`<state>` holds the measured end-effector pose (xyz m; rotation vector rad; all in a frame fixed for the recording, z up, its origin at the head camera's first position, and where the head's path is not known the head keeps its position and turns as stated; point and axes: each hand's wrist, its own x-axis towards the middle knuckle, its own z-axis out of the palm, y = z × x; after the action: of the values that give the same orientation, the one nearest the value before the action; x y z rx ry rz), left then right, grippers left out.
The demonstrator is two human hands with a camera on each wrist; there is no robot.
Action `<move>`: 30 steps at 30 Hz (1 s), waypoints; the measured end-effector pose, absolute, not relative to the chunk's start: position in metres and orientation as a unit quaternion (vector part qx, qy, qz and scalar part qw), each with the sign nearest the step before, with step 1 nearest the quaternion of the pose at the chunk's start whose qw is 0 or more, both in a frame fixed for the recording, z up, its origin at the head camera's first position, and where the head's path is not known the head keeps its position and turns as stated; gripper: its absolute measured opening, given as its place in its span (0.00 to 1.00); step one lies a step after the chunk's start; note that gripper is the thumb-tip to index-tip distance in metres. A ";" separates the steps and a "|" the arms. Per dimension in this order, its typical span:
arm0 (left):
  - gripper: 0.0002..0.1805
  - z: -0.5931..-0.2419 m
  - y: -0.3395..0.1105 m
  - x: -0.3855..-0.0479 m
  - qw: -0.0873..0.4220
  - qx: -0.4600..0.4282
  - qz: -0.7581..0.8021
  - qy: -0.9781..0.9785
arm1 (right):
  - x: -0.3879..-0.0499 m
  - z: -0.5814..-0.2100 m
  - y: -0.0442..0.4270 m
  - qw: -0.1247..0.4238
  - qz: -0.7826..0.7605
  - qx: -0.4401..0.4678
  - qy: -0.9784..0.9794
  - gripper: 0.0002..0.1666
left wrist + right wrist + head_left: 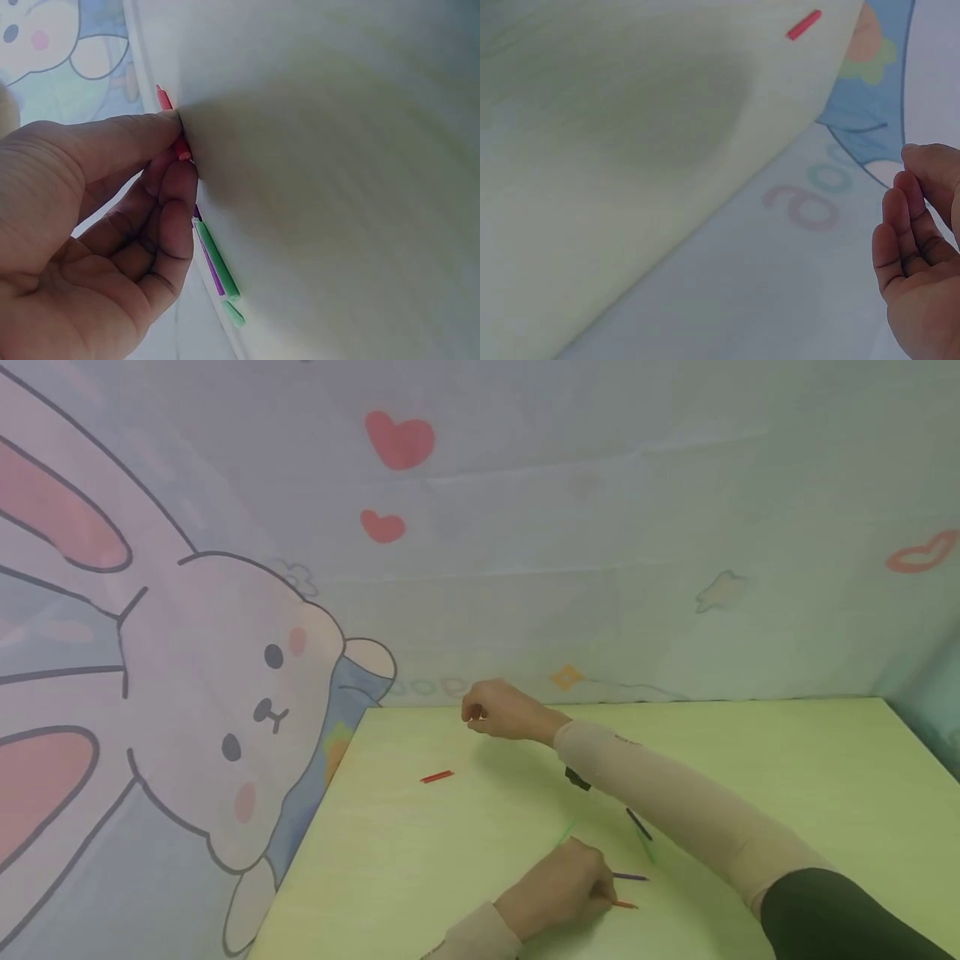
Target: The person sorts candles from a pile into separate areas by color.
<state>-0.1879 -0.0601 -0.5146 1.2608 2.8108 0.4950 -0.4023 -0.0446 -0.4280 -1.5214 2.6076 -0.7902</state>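
My left hand (561,887) is low over the near middle of the table, pinching an orange-red crayon (164,98) between thumb and fingertips. Just beyond its fingers lie a purple crayon (632,877), a dark blue crayon (639,824) and a green crayon (646,844). Another green crayon (566,832) shows behind that hand, partly hidden. Near the far edge, my right hand (512,710) hovers with loosely bent fingers and nothing visible in them. Closest to it, to the left, two red crayons (437,777) lie side by side.
The yellow-green table (825,777) meets a printed cloth wall (525,610) at its far edge. A large cartoon rabbit (225,710) covers the cloth on the left. A small dark object (577,778) shows beneath the right wrist.
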 end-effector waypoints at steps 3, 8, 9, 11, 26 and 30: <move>0.10 -0.515 -0.059 -0.189 0.017 0.399 0.163 0.902 | -0.403 -0.419 -0.030 0.000 -0.267 -0.478 0.837 0.06; 0.09 -0.516 -0.055 -0.189 0.041 0.390 0.182 0.902 | -0.402 -0.408 -0.003 -0.021 -0.290 -0.467 0.835 0.09; 0.09 -0.515 -0.055 -0.189 0.042 0.390 0.184 0.901 | -0.401 -0.406 0.002 -0.026 -0.295 -0.465 0.835 0.10; 0.07 -0.515 -0.054 -0.189 0.035 0.394 0.179 0.901 | -0.400 -0.402 0.013 -0.036 -0.303 -0.459 0.834 0.11; 0.08 -0.515 -0.057 -0.191 0.006 0.409 0.159 0.899 | -0.354 -0.414 0.124 -0.048 -0.344 -0.393 0.851 0.09; 0.07 -0.516 -0.051 -0.191 0.012 0.411 0.172 0.895 | -0.337 -0.432 0.158 -0.016 -0.345 -0.366 0.864 0.07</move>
<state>-0.1906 -0.0510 -0.5162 1.2819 2.7895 0.5375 -0.3366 0.1584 -0.4315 -1.1632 2.7418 -1.0959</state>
